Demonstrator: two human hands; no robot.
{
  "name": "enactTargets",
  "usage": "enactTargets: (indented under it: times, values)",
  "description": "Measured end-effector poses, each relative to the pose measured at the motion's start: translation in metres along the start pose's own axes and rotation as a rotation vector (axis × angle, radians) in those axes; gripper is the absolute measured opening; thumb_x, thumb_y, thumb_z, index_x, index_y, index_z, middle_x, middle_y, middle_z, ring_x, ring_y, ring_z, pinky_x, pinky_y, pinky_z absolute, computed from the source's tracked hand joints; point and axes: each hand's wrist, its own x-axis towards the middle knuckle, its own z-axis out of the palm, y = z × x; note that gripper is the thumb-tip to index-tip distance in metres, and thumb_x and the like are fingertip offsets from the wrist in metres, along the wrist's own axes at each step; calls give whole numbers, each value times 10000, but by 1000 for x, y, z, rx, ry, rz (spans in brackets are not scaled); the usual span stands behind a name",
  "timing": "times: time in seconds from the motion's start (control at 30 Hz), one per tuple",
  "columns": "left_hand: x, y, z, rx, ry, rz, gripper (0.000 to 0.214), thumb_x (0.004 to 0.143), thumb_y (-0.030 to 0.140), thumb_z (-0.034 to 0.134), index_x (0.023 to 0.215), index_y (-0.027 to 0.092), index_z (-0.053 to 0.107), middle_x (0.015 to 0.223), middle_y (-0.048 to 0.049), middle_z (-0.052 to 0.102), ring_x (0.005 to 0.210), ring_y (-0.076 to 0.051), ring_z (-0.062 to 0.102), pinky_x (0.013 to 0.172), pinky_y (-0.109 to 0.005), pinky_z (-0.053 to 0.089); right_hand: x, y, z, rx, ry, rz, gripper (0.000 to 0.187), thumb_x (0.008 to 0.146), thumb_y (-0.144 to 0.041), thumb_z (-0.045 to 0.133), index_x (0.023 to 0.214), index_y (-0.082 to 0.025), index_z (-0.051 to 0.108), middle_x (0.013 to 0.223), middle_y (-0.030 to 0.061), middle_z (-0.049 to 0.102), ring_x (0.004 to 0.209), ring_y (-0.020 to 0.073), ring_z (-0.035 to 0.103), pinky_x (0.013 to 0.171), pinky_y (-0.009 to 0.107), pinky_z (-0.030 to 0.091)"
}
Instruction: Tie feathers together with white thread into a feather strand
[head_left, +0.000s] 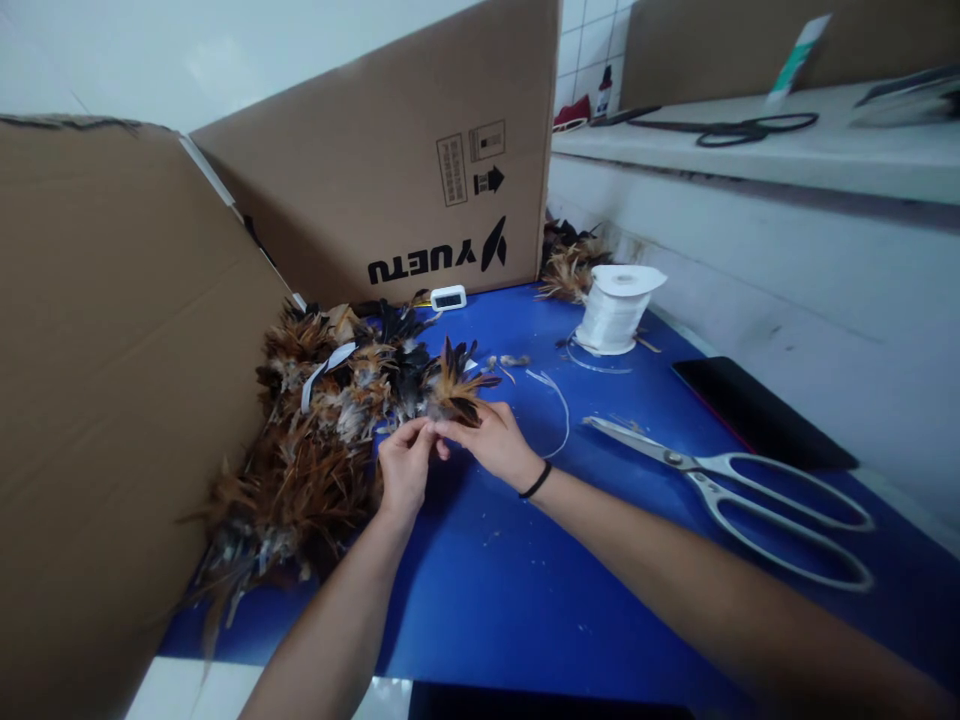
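My left hand [406, 462] and my right hand [491, 438] meet over the blue table, their fingertips pinched together. Between them is a small bunch of brown and black feathers [452, 385], its tips fanning up and away from me. My right hand closes round the base of the bunch, and my left thumb and finger pinch at the same spot. Whatever fine part lies inside the pinch is hidden. Just left of my hands spreads a large heap of brown and black feathers [300, 480], with a white strip [327, 374] lying on it.
A spool of white ribbon [616, 312] stands at the back right, a loose strand [564, 410] near it. Large metal scissors [750, 490] and a black phone [761, 410] lie to the right. Cardboard boxes [360, 180] wall the back and left. A small white display [448, 299] sits behind.
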Motion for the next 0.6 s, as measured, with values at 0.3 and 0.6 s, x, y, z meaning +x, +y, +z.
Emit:
enactTargets:
  times: [0.3, 0.6]
  values:
    - [-2, 0, -1, 63, -36, 68, 205, 780, 343, 621, 738, 149, 670, 513, 18, 574, 474, -97, 516, 528, -220, 435, -1, 0, -1, 37, 11, -30, 206, 789, -364, 598, 700, -179, 605, 586, -8, 609, 549, 133, 576, 574, 258, 455]
    - [1, 5, -3, -168, -212, -165, 234, 741, 344, 672, 695, 116, 645, 577, -9, 608, 442, -79, 523, 470, -208, 446, 4, -5, -13, -88, -61, -46, 168, 777, -306, 612, 670, -177, 624, 620, -9, 635, 638, 133, 596, 658, 258, 467]
